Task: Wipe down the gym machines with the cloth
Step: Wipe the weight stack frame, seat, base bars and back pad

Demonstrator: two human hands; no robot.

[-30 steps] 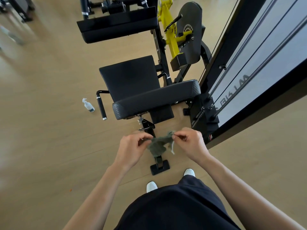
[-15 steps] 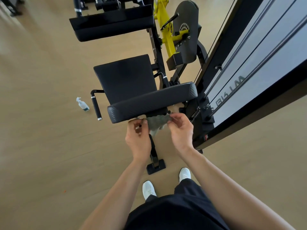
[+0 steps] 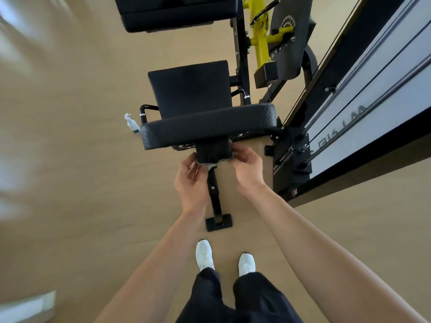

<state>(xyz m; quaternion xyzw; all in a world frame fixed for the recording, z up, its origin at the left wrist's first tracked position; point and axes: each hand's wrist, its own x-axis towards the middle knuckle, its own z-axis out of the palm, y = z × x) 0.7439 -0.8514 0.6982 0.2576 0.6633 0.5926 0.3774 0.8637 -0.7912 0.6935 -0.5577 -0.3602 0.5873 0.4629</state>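
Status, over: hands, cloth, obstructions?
Left hand and right hand both pinch cloth. Cloth wrapped under black block below pad. Spray bottle on floor, well aside.

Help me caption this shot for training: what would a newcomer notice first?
The long black pad across the middle, with the left hand and right hand just below it holding a grey cloth against a small black block. Then the yellow frame at upper right, and a spray bottle on the floor left of the pad.

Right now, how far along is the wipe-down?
Done: nothing visibly; wiped surfaces don't show. In hand: left hand and right hand hold the cloth at the small black block under the front pad. Left: seat pad, upper pad, yellow arm, probably.
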